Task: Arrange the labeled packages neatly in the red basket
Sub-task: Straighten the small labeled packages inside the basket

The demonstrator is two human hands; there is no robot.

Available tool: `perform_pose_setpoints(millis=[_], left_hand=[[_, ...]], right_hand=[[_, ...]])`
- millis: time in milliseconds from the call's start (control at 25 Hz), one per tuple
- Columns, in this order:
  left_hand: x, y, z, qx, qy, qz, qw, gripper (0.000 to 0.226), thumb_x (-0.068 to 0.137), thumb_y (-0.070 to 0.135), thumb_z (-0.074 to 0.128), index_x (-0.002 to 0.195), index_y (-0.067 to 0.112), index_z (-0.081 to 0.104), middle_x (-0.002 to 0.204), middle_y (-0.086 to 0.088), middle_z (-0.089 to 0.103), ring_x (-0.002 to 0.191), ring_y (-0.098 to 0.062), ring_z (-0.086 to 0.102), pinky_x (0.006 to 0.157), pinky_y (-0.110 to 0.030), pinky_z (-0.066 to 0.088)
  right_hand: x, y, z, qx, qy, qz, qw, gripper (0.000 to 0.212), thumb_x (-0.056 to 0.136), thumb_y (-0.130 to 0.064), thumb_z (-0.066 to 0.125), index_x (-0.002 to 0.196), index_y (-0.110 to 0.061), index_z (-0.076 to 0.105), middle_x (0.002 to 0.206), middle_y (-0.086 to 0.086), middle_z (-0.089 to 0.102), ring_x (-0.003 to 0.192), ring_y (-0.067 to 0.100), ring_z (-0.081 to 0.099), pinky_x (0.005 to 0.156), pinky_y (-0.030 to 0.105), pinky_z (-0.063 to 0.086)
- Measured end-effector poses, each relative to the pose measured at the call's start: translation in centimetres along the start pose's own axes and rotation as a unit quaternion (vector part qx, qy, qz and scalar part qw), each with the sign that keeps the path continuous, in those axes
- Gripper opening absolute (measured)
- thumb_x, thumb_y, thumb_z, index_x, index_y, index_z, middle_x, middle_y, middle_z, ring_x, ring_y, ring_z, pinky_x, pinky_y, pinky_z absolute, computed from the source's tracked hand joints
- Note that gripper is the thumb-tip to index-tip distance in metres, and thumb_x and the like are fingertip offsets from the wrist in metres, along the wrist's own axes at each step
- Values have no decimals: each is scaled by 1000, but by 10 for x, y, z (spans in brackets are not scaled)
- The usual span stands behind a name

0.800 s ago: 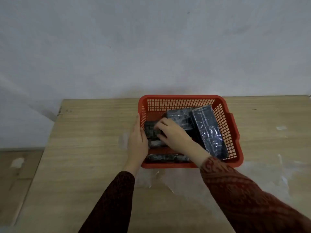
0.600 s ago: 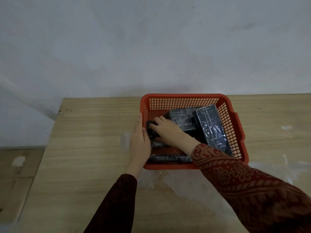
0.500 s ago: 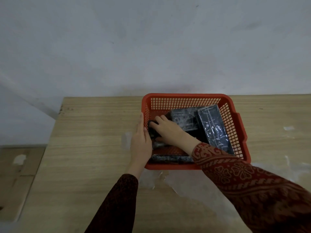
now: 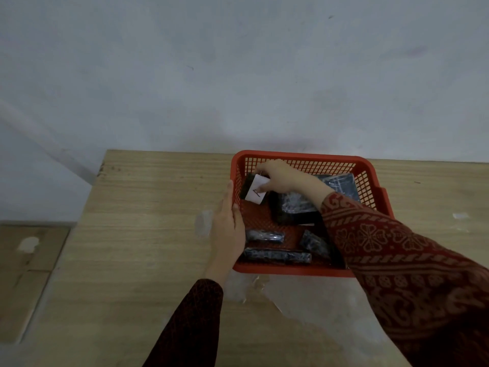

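Note:
The red basket point(image 4: 299, 156) stands on the wooden table, against the wall. My right hand point(image 4: 283, 176) reaches into its far left corner and grips a small black package with a white label point(image 4: 254, 191), tilted up on edge. My left hand point(image 4: 229, 229) lies flat against the basket's left wall from outside, thumb over the rim. Inside lie several black plastic-wrapped packages: a large one in the middle point(image 4: 296, 207), one at the far right point(image 4: 341, 182), two narrow ones near the front point(image 4: 275, 255) and a small one point(image 4: 315, 243) beside my right sleeve.
The wooden table point(image 4: 148, 207) ends at its left edge near the floor point(image 4: 23, 260). A pale wall point(image 4: 238, 75) rises just behind the basket. Clear tape or film patches point(image 4: 304, 300) cover the table in front of the basket.
My right hand has lifted the small labeled package from the basket's left side and moved it toward the far left corner, label now showing. My left hand stays on the basket's left wall.

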State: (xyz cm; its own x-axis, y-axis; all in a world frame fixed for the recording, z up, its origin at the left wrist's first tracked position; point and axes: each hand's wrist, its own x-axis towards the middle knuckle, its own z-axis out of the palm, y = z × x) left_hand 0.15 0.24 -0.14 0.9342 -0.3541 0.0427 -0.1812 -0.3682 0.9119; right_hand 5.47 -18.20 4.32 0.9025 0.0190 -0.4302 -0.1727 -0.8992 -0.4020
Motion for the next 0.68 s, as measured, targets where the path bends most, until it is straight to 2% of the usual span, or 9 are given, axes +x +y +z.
perform_pose_setpoints(millis=[80,240,320,400,440,480,560,640,680], left_hand=[[-1,1,0,-8,-5,1,1000,50,101,9,33,150,16,22,137,17,32,90,35,39,77,8,30],[0,1,0,-9,-4,1,1000,50,101,11,33,150,17,22,140,13,35,84,33,42,74,7,33],[0,1,0,-6,-4,-1,1000,50,102,12,32,150,19,22,137,17,38,83,29,45,74,5,35],[0,0,0,-5,-1,-2,1000,50,102,13,32,150,21,22,127,28,40,82,24,47,75,3,37],[0,-1,0,-2,0,-7,1000,50,102,13,32,150,22,22,115,35,42,77,20,47,74,1,39],[0,-3,1,3,1,-11,1000,50,102,14,32,150,23,22,101,37,42,73,16,44,71,-3,41],[1,-4,1,12,4,-11,1000,50,102,15,32,150,24,22,90,34,40,71,13,39,68,-7,42],[1,-3,1,14,3,-9,1000,50,102,15,32,150,24,22,90,34,40,71,13,38,68,-7,42],[1,-3,1,12,1,-8,1000,50,102,15,32,150,24,22,93,36,40,71,14,39,68,-5,41]], right_hand=[[6,5,-4,18,-13,1,1000,49,83,-26,72,123,-11,50,124,10,56,106,27,52,79,30,37],[12,8,-4,14,-5,8,1000,47,83,-22,72,120,-13,44,124,12,54,94,23,49,72,31,38],[12,6,-2,4,6,3,1000,51,84,-18,70,126,-14,41,128,14,54,97,27,53,71,32,43],[12,3,1,-33,16,-6,999,58,87,-12,66,137,-19,38,139,13,50,113,33,55,86,41,50],[12,3,3,-50,25,-3,998,58,88,-10,64,139,-21,38,142,12,49,119,33,54,93,44,49],[12,5,4,-53,35,3,998,55,88,-9,63,138,-20,41,143,12,48,122,33,52,97,45,47],[12,10,5,-28,47,4,999,50,88,-9,64,134,-19,46,142,10,50,125,32,50,101,47,45],[12,15,0,-6,32,-9,999,47,87,-10,65,130,-19,47,133,9,55,117,33,52,93,47,47],[13,16,-3,1,13,-20,1000,45,88,-11,64,128,-19,45,119,9,58,106,33,55,83,44,49]])
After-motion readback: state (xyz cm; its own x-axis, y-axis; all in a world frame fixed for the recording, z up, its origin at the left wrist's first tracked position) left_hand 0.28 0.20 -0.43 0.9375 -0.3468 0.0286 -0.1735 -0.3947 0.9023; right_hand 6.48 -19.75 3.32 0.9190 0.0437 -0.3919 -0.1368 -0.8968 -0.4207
